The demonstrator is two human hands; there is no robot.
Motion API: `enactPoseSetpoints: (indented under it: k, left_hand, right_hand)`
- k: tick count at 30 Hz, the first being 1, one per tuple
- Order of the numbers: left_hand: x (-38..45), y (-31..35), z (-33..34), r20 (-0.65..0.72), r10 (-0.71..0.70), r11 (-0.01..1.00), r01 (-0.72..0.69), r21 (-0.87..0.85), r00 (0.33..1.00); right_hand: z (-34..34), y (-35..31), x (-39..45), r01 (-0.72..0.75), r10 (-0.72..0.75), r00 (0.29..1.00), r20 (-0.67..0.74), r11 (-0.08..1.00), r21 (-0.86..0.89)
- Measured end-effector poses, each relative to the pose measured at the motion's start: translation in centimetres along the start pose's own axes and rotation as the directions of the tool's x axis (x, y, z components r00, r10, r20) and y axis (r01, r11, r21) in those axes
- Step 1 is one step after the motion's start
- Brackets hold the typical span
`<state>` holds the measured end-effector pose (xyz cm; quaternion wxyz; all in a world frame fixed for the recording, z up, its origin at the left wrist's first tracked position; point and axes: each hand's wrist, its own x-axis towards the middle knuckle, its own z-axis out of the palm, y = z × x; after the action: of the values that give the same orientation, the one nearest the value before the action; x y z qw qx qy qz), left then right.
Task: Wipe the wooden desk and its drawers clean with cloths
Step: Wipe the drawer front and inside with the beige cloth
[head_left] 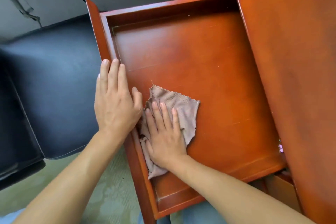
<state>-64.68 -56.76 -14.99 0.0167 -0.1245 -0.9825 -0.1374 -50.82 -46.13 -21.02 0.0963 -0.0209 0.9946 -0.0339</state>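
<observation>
Drawer (pixel 209 71) pulled out of the wooden desk (pixel 291 60), pinkish cloth (pixel 181 107) at its near-left corner. Right hand (pixel 166 138) flat, fingers spread, pressing cloth down. Left hand (pixel 116 103) flat on drawer's front edge, steadying. Prob. early: most of drawer floor w/o cloth on it, desk top untouched. Black chair (pixel 45 87) left, greenish carpet (pixel 109 196) below.

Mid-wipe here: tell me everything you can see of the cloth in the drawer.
The cloth is a thin, pinkish-beige woven rag with frayed, scalloped edges, crumpled rather than folded. It lies on the open wooden drawer floor, near its front-left corner. The right hand presses flat on it, fingers straight. The left hand rests on the drawer front beside it.
</observation>
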Motion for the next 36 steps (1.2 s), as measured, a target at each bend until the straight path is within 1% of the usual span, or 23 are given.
enactPoseSetpoints:
  k: [2, 3, 4, 6, 9, 10, 12, 14, 15, 16, 17, 18, 19, 20, 21, 22, 23, 24, 25, 27, 32, 34, 36]
  left_hand:
    - [0.0, 0.0, 0.2, -0.001, -0.007, 1.0, 0.007, -0.018, 1.0]
    - [0.0, 0.0, 0.3, -0.01, -0.01, 1.0, 0.01, -0.03, 1.0]
    - [-0.1, 0.2, 0.5, -0.019, -0.01, 0.999, 0.01, -0.043, 1.0]
    - [-0.2, 0.8, 0.7, -0.027, -0.018, 0.997, 0.016, -0.075, 0.999]
    - [-0.1, 1.8, 1.0, -0.021, -0.038, 0.993, 0.035, -0.112, 0.999]
    - [0.0, 2.1, 1.0, -0.016, -0.041, 0.992, 0.039, -0.122, 0.999]
    - [0.3, 2.8, 1.1, -0.007, -0.044, 0.989, 0.043, -0.143, 0.999]
    - [0.4, 3.5, 1.3, 0.002, -0.042, 0.987, 0.042, -0.156, 0.999]
    - [0.5, 3.8, 1.4, 0.009, -0.041, 0.986, 0.042, -0.16, 0.999]
    - [0.6, 4.1, 1.5, 0.016, -0.04, 0.986, 0.042, -0.163, 0.999]
    - [0.6, 4.4, 1.5, 0.02, -0.041, 0.985, 0.044, -0.166, 0.999]
    - [0.7, 4.6, 1.6, 0.023, -0.041, 0.985, 0.044, -0.168, 0.999]
    - [0.7, 4.7, 1.7, 0.026, -0.04, 0.985, 0.044, -0.169, 0.999]
    - [0.7, 4.9, 1.8, 0.028, -0.04, 0.984, 0.044, -0.17, 0.999]
    - [0.7, 5.1, 1.8, 0.028, -0.04, 0.984, 0.044, -0.172, 0.999]
    - [0.7, 5.2, 1.9, 0.026, -0.04, 0.983, 0.044, -0.176, 0.999]
    - [0.7, 5.3, 1.9, 0.024, -0.041, 0.982, 0.044, -0.182, 0.999]
    - [0.7, 5.4, 1.9, 0.021, -0.043, 0.981, 0.046, -0.191, 0.999]
    - [0.7, 5.4, 2.0, 0.019, -0.043, 0.979, 0.046, -0.199, 0.999]
    - [0.7, 5.4, 2.1, 0.024, -0.034, 0.979, 0.038, -0.2, 0.999]
    - [0.8, 5.3, 2.2, 0.02, -0.03, 0.976, 0.034, -0.216, 0.999]
    - [0.8, 5.3, 2.2, 0.022, -0.034, 0.974, 0.038, -0.224, 0.999]
    - [0.8, 5.3, 2.1, 0.023, -0.037, 0.97, 0.042, -0.241, 0.999]
  right_hand:
    - [0.0, 1.4, 1.9, 0.104, -0.098, 0.992, -0.082, 0.992, 0.067]
    - [-0.1, 2.4, 3.2, 0.126, -0.109, 0.985, -0.137, 0.985, 0.122]
    - [-0.2, 3.8, 4.7, 0.123, -0.086, 0.976, -0.199, 0.975, 0.185]
    - [-1.5, 6.9, 7.9, 0.061, 0.035, 0.951, -0.309, 0.953, 0.297]
    - [-6.5, 11.4, 11.6, -0.049, 0.242, 0.891, -0.383, 0.892, 0.449]
    - [-8.9, 12.7, 12.5, -0.052, 0.288, 0.854, -0.434, 0.877, 0.478]
    - [-14.2, 15.5, 13.8, -0.017, 0.338, 0.746, -0.575, 0.872, 0.49]
    - [-19.2, 18.4, 14.7, -0.002, 0.333, 0.606, -0.722, 0.908, 0.418]
    - [-21.5, 19.7, 14.9, -0.034, 0.319, 0.545, -0.775, 0.933, 0.359]
    - [-23.4, 21.0, 15.0, -0.087, 0.303, 0.512, -0.804, 0.949, 0.303]
    - [-24.8, 22.0, 15.3, -0.145, 0.288, 0.517, -0.806, 0.957, 0.25]
    - [-25.4, 22.8, 15.7, -0.198, 0.274, 0.557, -0.784, 0.961, 0.195]
    - [-25.5, 23.4, 16.3, -0.222, 0.265, 0.632, -0.728, 0.962, 0.157]
    - [-24.8, 24.0, 17.1, -0.214, 0.26, 0.728, -0.634, 0.965, 0.15]
    - [-23.7, 24.8, 17.9, -0.206, 0.26, 0.827, -0.499, 0.965, 0.16]
    - [-22.0, 25.4, 18.7, -0.232, 0.263, 0.906, -0.331, 0.964, 0.132]
    - [-20.0, 25.8, 19.3, -0.284, 0.289, 0.942, -0.171, 0.957, 0.05]
    - [-18.1, 26.2, 20.0, -0.338, 0.334, 0.94, -0.068, 0.94, -0.047]
    - [-16.7, 26.5, 21.1, -0.384, 0.38, 0.923, -0.054, 0.919, -0.092]
    - [-16.0, 26.7, 23.5, -0.449, 0.442, 0.893, -0.09, 0.89, -0.082]
    - [-16.8, 27.7, 28.3, -0.433, 0.428, 0.895, -0.129, 0.901, -0.018]
    - [-16.2, 27.5, 26.8, -0.437, 0.431, 0.893, -0.131, 0.899, -0.022]
    - [-15.3, 27.0, 23.3, -0.443, 0.433, 0.886, -0.168, 0.896, -0.025]
